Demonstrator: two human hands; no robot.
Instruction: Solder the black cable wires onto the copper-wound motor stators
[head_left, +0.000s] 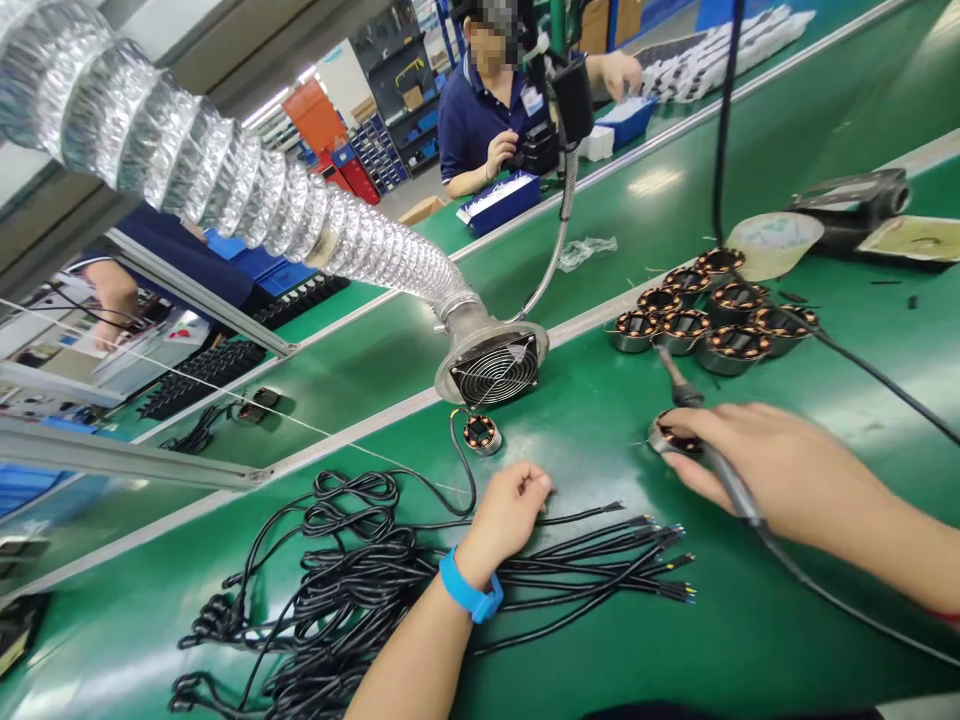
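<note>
My left hand [508, 510], with a blue wristband, is curled closed on the green table over a bundle of black cables [360, 590]; I cannot make out what its fingers pinch. One black cable leads up to a small copper-wound stator [481, 433] lying in front of the fan. My right hand [757, 465] grips a soldering iron [690, 420] like a pen and also rests on a metal-cased stator [670, 438], which its fingers partly cover. The iron's tip points up toward a cluster of stators [705, 315].
A silver flexible duct ends in a fume-extraction fan [493, 368] just beyond my left hand. A clear lid [772, 243] and a black device [855, 200] lie at right. A person in a dark blue shirt [480, 110] works at the far belt among blue trays.
</note>
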